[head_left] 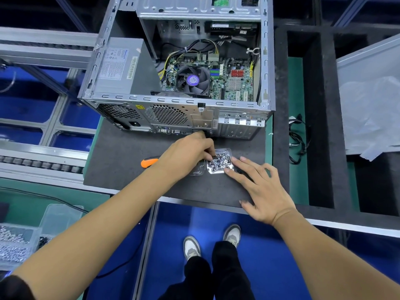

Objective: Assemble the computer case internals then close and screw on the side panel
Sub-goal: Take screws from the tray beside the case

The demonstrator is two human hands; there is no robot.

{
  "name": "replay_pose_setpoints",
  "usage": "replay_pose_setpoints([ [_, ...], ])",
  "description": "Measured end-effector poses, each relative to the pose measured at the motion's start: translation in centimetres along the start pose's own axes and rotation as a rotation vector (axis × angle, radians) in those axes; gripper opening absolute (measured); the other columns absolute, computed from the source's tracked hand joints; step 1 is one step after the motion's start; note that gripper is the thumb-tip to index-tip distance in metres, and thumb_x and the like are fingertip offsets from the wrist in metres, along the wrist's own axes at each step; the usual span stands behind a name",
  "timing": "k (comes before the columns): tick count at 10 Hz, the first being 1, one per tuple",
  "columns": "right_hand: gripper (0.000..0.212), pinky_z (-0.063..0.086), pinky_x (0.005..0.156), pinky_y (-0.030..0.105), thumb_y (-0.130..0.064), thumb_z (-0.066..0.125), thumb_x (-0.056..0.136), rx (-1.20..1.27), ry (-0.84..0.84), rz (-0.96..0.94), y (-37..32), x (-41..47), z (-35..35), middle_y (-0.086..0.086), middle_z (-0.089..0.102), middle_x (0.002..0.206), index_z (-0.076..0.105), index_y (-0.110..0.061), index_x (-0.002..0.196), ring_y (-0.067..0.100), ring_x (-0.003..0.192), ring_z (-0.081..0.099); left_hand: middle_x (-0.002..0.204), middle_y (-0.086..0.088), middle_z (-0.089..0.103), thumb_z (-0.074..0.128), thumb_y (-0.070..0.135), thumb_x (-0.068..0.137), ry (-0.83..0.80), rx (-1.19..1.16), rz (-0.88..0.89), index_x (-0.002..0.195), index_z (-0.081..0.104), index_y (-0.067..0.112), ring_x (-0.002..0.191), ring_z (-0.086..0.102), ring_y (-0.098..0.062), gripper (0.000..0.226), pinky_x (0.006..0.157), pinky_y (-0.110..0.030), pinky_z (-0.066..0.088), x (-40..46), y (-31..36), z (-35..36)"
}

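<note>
From the head camera, the open computer case (pixel 177 68) lies on its side at the far edge of the dark foam mat (pixel 121 161), its motherboard and CPU fan exposed. At the mat's near middle, the left hand (pixel 190 152) pinches into a clear plastic tray of screws (pixel 219 163), apparently on one screw, while the right hand (pixel 257 189) rests flat, fingers straight, steadying the tray's near-right corner. An orange-handled screwdriver (pixel 148 162) lies beside the left wrist. The screws look tiny, hard and slippery, best taken by the head between fingertips; the thin tray would slide easily.

Open computer case (pixel 173 61) crowds the mat's (pixel 121 156) far side, orange-handled screwdriver (pixel 149 161) left of screw tray (pixel 219 164)
</note>
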State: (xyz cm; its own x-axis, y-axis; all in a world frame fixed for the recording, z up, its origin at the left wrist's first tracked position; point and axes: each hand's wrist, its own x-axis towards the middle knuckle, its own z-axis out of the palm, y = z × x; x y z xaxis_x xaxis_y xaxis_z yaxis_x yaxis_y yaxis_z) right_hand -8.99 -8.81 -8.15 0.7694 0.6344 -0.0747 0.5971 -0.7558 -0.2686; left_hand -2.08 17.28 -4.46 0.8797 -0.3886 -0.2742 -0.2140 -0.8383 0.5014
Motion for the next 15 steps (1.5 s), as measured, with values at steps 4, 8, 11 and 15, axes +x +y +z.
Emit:
replay_pose_setpoints([
  [4, 0.092, 0.028, 0.109, 0.047, -0.043, 0.059, 0.071, 0.001, 0.005, -0.001, 0.0, -0.1, 0.0, -0.002, 0.022, 0.168, 0.032, -0.030, 0.158, 0.020, 0.153, 0.025, 0.108, 0.000, 0.053, 0.064, 0.037, 0.098, -0.015, 0.134, -0.010, 0.105, 0.066, 0.020, 0.096, 0.054, -0.016, 0.019, 0.071, -0.030, 0.039, 0.3, 2.2, -0.5],
  [8, 0.089, 0.030, 0.108, 0.051, -0.043, 0.056, 0.072, 0.011, 0.015, -0.007, 0.0, -0.1, 0.2, 0.002, 0.026, 0.167, 0.034, -0.031, 0.157, 0.023, 0.152, 0.028, 0.105, 0.007, 0.061, 0.054, 0.046, 0.100, 0.200, 0.248, 0.157, 0.108, 0.064, 0.029, 0.104, 0.057, -0.013, 0.021, 0.067, -0.026, 0.034, 0.5, 3.4, 0.4],
  [11, 0.086, 0.027, 0.110, 0.053, -0.048, 0.056, 0.074, 0.022, 0.124, 0.055, 0.2, -0.3, 1.0, 0.017, 0.034, 0.145, 0.031, -0.040, 0.156, 0.040, 0.128, 0.039, 0.105, 0.006, 0.059, 0.061, 0.046, 0.097, 0.113, 0.262, 0.221, 0.103, 0.066, 0.032, 0.102, 0.062, -0.018, 0.016, 0.065, -0.030, 0.034, 2.3, 6.2, 0.6],
  [15, 0.084, 0.028, 0.107, 0.051, -0.047, 0.055, 0.072, 0.000, 0.017, 0.009, 0.1, -0.2, 0.2, 0.005, 0.033, 0.158, 0.039, -0.031, 0.153, 0.027, 0.144, 0.035, 0.100, 0.009, 0.060, 0.065, 0.022, 0.096, 0.055, 0.112, 0.277, 0.108, 0.065, 0.027, 0.099, 0.055, -0.014, 0.013, 0.075, -0.035, 0.047, 0.9, 2.5, -0.8],
])
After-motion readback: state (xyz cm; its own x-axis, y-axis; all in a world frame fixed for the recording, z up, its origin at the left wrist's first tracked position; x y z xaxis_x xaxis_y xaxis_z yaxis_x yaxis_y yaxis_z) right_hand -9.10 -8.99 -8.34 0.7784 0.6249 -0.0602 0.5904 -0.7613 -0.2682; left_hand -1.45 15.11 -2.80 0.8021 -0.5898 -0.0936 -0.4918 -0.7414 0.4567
